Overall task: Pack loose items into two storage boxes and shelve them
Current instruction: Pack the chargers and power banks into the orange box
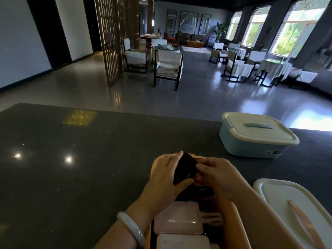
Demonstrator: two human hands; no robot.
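there, both hands (167, 175) (218, 177) gripping a black item (185, 168) over the orange box (235, 220) of pink cases (177, 220)

Open box (239, 223) near centre on table (71, 168) — cases (177, 220) inside, both hands above it; loose lid (280, 198) just right; lidded box (255, 135) far right.

A dark, glossy speckled stone countertop (75, 159) carries three things. A lidded pale-blue plastic storage box (251, 141) sits far right. An open orange plastic box (239, 223) and a loose cream lid (280, 196) lie nearer.
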